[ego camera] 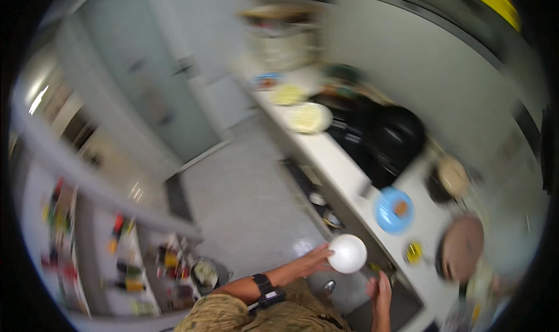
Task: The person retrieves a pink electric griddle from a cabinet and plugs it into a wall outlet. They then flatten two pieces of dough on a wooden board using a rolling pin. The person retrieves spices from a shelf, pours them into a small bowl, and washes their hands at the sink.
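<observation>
My left hand [315, 259] grips a round white bowl [348, 254] by its left rim, out over the floor beside the counter. My right hand [380, 292] is to the right of the bowl and lower in the view, apart from it. Its fingers look spread and hold nothing that I can make out, though blur softens them. Near the bowl, on the counter's front part, lie a shiny blue plate [386, 218] with a brown item [400, 208] on it and a small yellow container [413, 252].
An open drawer [301, 188] with dishes juts from below the white counter [334, 157]. Further along are a black wok [398, 133] on the stove and plates of pale yellow food [305, 118]. Shelves of bottles [131, 285] and a bin [206, 274] stand left; a glass door [144, 70] lies beyond.
</observation>
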Motion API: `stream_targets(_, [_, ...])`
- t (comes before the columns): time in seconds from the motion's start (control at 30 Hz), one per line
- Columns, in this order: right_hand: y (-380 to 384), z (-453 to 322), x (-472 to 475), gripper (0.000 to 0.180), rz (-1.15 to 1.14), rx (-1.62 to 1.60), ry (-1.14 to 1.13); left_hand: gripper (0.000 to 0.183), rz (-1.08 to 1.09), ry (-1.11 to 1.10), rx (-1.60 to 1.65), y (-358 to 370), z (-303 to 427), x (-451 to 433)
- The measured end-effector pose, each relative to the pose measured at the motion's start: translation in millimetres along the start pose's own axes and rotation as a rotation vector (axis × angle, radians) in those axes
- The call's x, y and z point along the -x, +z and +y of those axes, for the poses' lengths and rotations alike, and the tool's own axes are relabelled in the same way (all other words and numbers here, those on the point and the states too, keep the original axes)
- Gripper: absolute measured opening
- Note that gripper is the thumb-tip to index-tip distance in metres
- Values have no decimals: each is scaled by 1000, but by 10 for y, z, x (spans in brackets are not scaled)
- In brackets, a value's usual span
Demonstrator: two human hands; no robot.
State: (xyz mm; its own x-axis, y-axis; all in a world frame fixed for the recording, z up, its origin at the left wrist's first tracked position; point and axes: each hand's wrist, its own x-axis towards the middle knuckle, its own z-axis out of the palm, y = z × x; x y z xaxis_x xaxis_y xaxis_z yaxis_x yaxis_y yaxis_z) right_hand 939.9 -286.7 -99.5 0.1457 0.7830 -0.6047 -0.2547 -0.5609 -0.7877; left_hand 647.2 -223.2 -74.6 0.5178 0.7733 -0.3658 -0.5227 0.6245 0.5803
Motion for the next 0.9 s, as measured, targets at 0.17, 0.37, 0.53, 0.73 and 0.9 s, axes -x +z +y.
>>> stream_targets(0.17, [554,-221,-269,42,-317,200,132,67,328,302,188,-381,92,870])
stream_targets(0.37, [1804,-96,-1026,35,-830,501,-160,63,726,854,402,-284,-316,2361])
stream_targets(0.53, [3346,-303,-187,37,-1237,582,-214,55,1125,1170,548,-31,-668,3278])
stream_targets(0.73, [4452,81,1132,30,-1546,587,-190,44,1313,1426,727,-143,-978,3901])
stream_targets(0.9, [5171,433,1721,28,-1708,591,-229,42,1315,1473,717,-445,-889,4382])
